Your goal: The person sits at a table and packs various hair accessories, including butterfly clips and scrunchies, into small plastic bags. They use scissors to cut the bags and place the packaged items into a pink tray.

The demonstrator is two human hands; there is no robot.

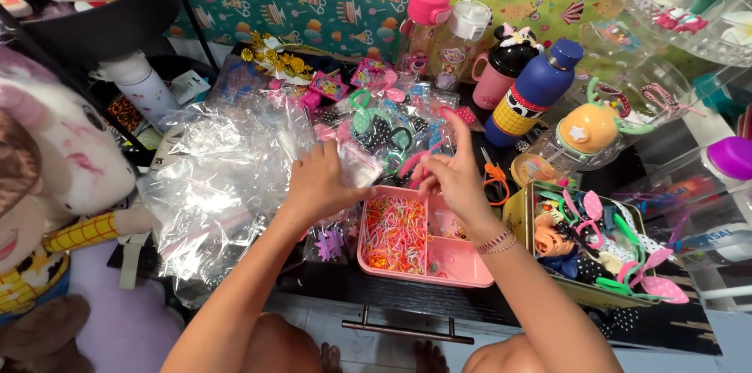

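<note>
My left hand (323, 182) and my right hand (450, 173) meet just above the far edge of a pink compartment tray (462, 263). Between them they pinch a small clear plastic bag (362, 163). The tray's left compartment is full of small coloured elastic bands (394, 233). My right index finger points up and away; beaded bracelets sit on that wrist. What is inside the small bag is too small to tell.
A heap of clear plastic bags (223, 177) lies left. Packaged hair accessories (384, 118) lie behind the hands. Right stands a yellow tin of hair clips (603, 251). Bottles, a pink-capped one (427, 16) and a blue one (533, 91), stand behind. A stuffed doll (47, 200) fills the left edge.
</note>
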